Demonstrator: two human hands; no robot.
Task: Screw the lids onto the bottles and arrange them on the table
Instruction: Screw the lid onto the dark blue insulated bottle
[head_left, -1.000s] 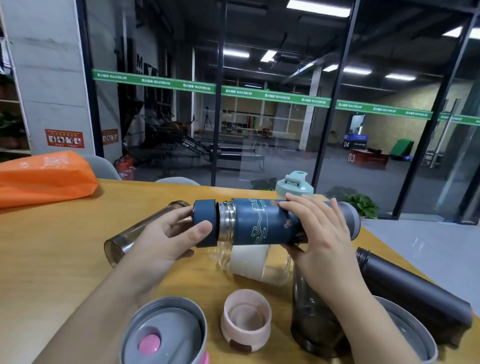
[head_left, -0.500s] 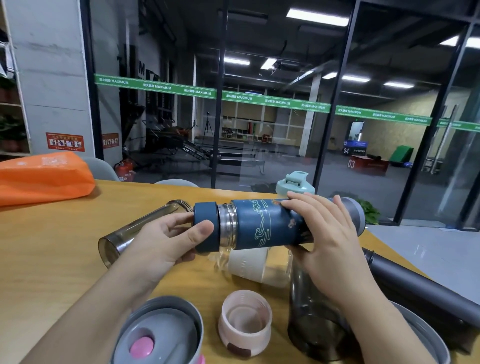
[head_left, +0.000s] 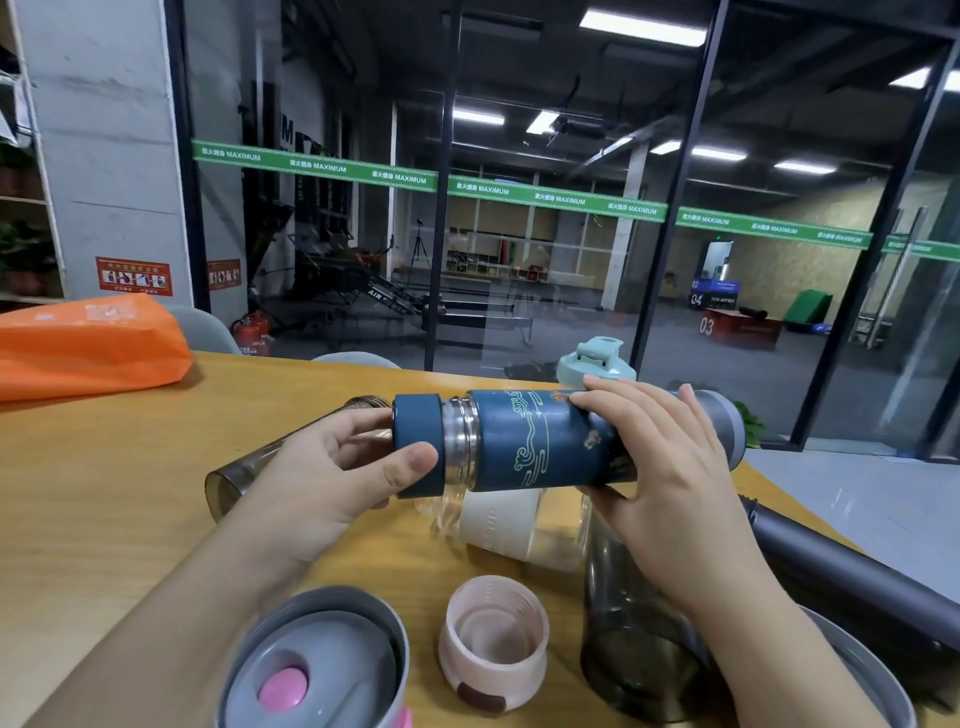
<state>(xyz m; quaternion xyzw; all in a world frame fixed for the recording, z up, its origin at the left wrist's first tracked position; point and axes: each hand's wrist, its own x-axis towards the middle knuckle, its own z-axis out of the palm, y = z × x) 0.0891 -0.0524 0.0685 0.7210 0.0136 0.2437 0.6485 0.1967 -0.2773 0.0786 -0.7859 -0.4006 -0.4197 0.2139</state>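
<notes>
Hands: left grip pinching round blue lid, right grip clasping cylindrical flask

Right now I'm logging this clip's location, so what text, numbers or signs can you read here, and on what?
"MAXIMUM", repeated, with small unreadable characters beside it: green strip across the glass wall.
"03": red box on the floor behind the glass.
"04": dark blue box behind it.
"AIR": black exercise machine, remainder unreadable.
Red wall signs: too small to read.
Orange bag: print blurred.
Blue bottle: patterns only, no words.
</notes>
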